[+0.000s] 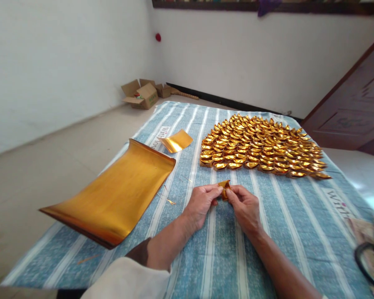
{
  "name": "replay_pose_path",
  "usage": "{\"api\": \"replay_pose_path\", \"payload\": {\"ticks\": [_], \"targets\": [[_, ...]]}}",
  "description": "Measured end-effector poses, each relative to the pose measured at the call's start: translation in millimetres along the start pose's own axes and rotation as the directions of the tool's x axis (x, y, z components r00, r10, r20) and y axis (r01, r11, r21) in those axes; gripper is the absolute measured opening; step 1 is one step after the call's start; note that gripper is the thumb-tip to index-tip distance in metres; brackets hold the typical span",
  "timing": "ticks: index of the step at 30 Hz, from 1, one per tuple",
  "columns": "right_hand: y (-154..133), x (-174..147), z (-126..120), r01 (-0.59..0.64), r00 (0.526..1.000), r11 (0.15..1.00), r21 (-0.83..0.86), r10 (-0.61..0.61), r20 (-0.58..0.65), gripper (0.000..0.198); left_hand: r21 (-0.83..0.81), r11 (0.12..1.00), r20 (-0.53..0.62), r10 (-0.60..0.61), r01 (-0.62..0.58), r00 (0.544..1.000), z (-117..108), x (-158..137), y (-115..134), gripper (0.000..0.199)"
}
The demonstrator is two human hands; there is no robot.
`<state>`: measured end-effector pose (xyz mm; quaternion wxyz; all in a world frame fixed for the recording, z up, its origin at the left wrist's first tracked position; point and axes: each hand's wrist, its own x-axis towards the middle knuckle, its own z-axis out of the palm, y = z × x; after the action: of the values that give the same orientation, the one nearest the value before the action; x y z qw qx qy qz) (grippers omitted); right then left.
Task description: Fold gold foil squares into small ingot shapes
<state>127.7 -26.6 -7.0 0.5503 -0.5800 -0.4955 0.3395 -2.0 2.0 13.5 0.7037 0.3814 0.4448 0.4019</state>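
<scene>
Between my two hands, over the middle of the table, is a small folded piece of gold foil paper [225,185]. My left hand [202,202] pinches its left side between thumb and fingers. On the other side, the thumb and fingers of my right hand [244,203] grip it too. Part of the piece is hidden behind the thumbs. Beyond my hands, rows of folded gold paper ingots [258,145] stand packed close together. To the left lies a large curled stack of gold foil sheets [115,193], with a small gold foil piece [177,141] behind it.
A blue and white striped cloth [187,265] covers the table. Thin gold scraps [171,202] lie near the large sheets. At the right edge are black-handled scissors [369,259]. An open cardboard box [143,95] sits on the floor by the wall.
</scene>
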Motion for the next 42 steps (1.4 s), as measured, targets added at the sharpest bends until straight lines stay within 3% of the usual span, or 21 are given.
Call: {"api": "replay_pose_path", "payload": {"ticks": [12, 19, 25, 28, 32, 38, 42], "targets": [[0.4, -2.9, 2.0, 0.111, 0.994, 0.992, -0.058, -0.11, 0.027, 0.02, -0.083, 0.996, -0.008, -0.03, 0.029, 1.0, 0.1, 1.6, -2.1, 0.016], [1.1, -2.3, 1.2, 0.168, 0.986, 0.978, -0.126, -0.168, 0.014, 0.022, -0.036, 0.999, 0.025, -0.024, 0.025, 0.999, -0.2, 1.8, -2.7, 0.016], [3.6, -3.6, 2.0, 0.227, 0.974, 0.957, -0.182, -0.228, 0.015, 0.018, -0.154, 0.987, -0.001, -0.055, 0.055, 0.998, -0.9, 3.0, -2.6, 0.012], [4.9, -3.6, 0.4, 0.31, 0.947, 0.918, -0.246, -0.322, -0.009, 0.02, -0.237, 0.968, 0.007, -0.081, 0.08, 0.997, -1.7, 4.4, -1.9, 0.011], [5.1, -3.2, -1.9, 0.467, 0.883, 0.841, -0.272, -0.463, 0.085, 0.021, -0.337, 0.934, 0.022, -0.113, 0.114, 0.993, -3.1, 4.5, 0.3, 0.007], [4.4, -3.3, -2.3, 0.534, 0.842, 0.801, -0.27, -0.532, 0.087, 0.023, -0.448, 0.881, 0.078, -0.133, 0.155, 0.988, -4.4, 3.3, 0.6, 0.002], [1.0, -2.9, -3.4, 0.592, 0.792, 0.734, -0.332, -0.607, 0.071, 0.02, -0.467, 0.87, 0.114, -0.117, 0.157, 0.987, -4.6, 3.4, -0.6, 0.004]]}}
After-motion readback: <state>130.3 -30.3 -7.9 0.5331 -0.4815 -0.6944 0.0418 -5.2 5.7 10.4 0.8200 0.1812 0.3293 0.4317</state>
